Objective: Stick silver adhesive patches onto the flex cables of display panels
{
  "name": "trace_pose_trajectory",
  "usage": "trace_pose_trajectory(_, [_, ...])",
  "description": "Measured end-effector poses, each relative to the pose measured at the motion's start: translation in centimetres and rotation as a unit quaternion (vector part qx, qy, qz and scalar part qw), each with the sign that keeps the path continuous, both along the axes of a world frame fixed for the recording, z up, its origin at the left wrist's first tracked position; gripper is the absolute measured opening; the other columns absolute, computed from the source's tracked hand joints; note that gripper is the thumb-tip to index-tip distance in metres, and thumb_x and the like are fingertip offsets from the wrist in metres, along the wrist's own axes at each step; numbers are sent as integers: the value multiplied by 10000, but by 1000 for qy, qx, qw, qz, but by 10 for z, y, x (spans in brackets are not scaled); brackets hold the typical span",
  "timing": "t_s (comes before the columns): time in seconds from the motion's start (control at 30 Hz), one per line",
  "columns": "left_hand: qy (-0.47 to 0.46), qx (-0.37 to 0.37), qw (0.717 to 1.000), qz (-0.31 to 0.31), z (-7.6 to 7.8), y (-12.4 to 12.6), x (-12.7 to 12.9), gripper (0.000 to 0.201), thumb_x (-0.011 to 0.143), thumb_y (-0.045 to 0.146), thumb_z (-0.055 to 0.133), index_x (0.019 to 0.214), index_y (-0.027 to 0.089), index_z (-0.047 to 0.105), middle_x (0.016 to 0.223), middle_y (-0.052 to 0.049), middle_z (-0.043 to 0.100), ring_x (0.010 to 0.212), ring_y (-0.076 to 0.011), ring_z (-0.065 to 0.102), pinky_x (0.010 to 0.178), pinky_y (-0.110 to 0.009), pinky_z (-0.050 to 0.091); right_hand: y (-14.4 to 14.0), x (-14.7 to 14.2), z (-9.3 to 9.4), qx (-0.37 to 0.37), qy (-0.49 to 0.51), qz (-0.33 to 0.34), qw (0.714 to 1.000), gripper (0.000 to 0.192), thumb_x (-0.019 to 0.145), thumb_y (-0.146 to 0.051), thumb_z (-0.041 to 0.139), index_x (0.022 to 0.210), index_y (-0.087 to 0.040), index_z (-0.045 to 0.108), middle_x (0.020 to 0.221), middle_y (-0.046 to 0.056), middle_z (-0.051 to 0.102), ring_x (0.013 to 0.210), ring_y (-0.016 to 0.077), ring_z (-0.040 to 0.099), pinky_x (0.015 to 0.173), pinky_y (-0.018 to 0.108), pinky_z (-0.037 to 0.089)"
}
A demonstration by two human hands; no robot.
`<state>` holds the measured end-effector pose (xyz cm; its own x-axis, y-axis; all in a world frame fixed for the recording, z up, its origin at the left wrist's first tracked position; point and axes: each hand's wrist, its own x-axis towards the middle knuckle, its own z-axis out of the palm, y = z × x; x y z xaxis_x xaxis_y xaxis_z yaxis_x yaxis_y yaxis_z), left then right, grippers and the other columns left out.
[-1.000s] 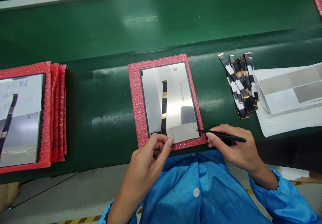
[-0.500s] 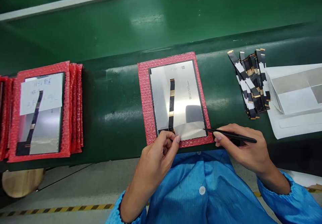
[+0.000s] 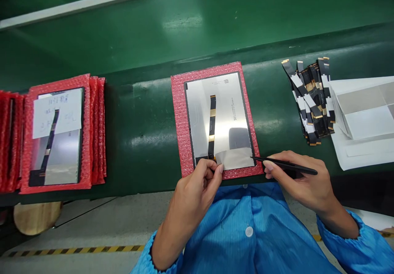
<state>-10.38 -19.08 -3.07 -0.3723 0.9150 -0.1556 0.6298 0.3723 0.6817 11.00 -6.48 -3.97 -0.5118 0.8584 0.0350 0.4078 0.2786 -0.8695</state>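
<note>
In front of me a silver display panel (image 3: 226, 122) lies face down on a pink bubble-wrap sheet (image 3: 181, 126). A black flex cable (image 3: 212, 122) runs up its back. My left hand (image 3: 198, 188) pinches the left end of a thin silvery-grey strip (image 3: 234, 158) at the panel's lower edge. Closed around black tweezers (image 3: 289, 166), my right hand (image 3: 300, 179) rests just right of the panel. The tweezers' tips meet the strip's right end; whether they grip it is too small to tell.
Several pink-wrapped panels (image 3: 86, 134) are stacked at left, the top one bearing a handwritten paper (image 3: 57, 114). A pile of loose flex cables (image 3: 312, 101) lies at right beside white sheets with grey pieces (image 3: 366, 114). A round wooden stool (image 3: 37, 217) stands below the green bench (image 3: 138, 142).
The whole view has shifted slightly, so things sit a little further right. Both hands keep nearly the same pose at the strip, which looks slightly more bowed.
</note>
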Motion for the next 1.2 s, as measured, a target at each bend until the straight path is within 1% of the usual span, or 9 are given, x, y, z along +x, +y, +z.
trace_pose_trajectory(0.07, [3, 1, 1000, -2, 0, -1, 0, 213, 916, 450, 535, 865, 248, 579, 568, 97, 549, 426, -47, 502, 407, -132, 394, 0, 0, 0, 3, -1, 4, 1000, 169, 837, -377, 716, 951, -500, 741, 648, -90, 783, 519, 232, 748, 447, 366, 617])
trace_pose_trajectory(0.17, [6, -2, 1000, -1, 0, -1, 0, 214, 916, 453, 534, 870, 249, 581, 582, 95, 568, 426, -45, 513, 403, -133, 392, 0, 1, -1, 9, 0, 9, 1000, 104, 851, -361, 717, 935, -414, 748, 650, -74, 778, 521, 206, 743, 460, 339, 611])
trace_pose_trajectory(0.23, [4, -9, 1000, 0, 0, -1, 0, 221, 920, 457, 525, 876, 249, 585, 595, 91, 586, 432, -46, 528, 405, -136, 393, -1, 1, -1, 9, 2, 10, 1000, 87, 858, -353, 716, 933, -385, 746, 654, -69, 777, 523, 194, 740, 466, 326, 609])
trace_pose_trajectory(0.57, [9, -13, 1000, -1, -1, -2, -1, 207, 921, 457, 522, 890, 260, 581, 619, 95, 614, 449, -49, 571, 414, -139, 408, -1, 0, 0, 1, -5, 0, 1000, 135, 837, -362, 718, 924, -462, 745, 636, -83, 775, 512, 218, 741, 455, 348, 608])
trace_pose_trajectory(0.7, [28, -2, 1000, -5, -1, -2, 1, 219, 931, 459, 505, 897, 253, 573, 611, 95, 598, 440, -42, 549, 421, -138, 402, 0, 1, 0, -6, -7, 0, 1000, 180, 826, -358, 719, 934, -500, 744, 646, -97, 780, 517, 226, 750, 456, 360, 620])
trace_pose_trajectory(0.83, [101, 15, 995, -21, 0, -3, 4, 231, 954, 464, 474, 912, 256, 565, 586, 100, 572, 423, -41, 526, 416, -146, 376, 0, 0, 1, -6, -7, 5, 1000, 212, 824, -342, 719, 952, -509, 746, 646, -100, 780, 516, 224, 751, 457, 363, 623])
trace_pose_trajectory(0.93, [170, 22, 985, -32, 1, -4, 7, 259, 980, 472, 441, 928, 255, 572, 614, 85, 607, 426, -54, 542, 422, -168, 366, 0, 0, 1, -7, -2, -1, 1000, 192, 824, -344, 717, 941, -492, 754, 638, -91, 775, 512, 225, 750, 449, 361, 617])
trace_pose_trajectory(1.07, [260, 20, 965, -41, 3, -4, 11, 273, 1000, 464, 433, 924, 250, 584, 646, 74, 652, 426, -70, 565, 448, -216, 338, -1, -1, 1, -6, 7, -3, 1000, 146, 829, -351, 722, 927, -454, 756, 639, -80, 775, 513, 222, 748, 451, 352, 615])
trace_pose_trajectory(1.2, [352, 19, 935, -30, 2, -8, 9, 314, 993, 519, 432, 987, 236, 568, 571, 81, 587, 391, -88, 534, 460, -243, 280, 0, 0, 1, -10, 3, 1, 1000, 167, 826, -345, 725, 931, -472, 752, 644, -82, 776, 519, 228, 751, 454, 358, 621])
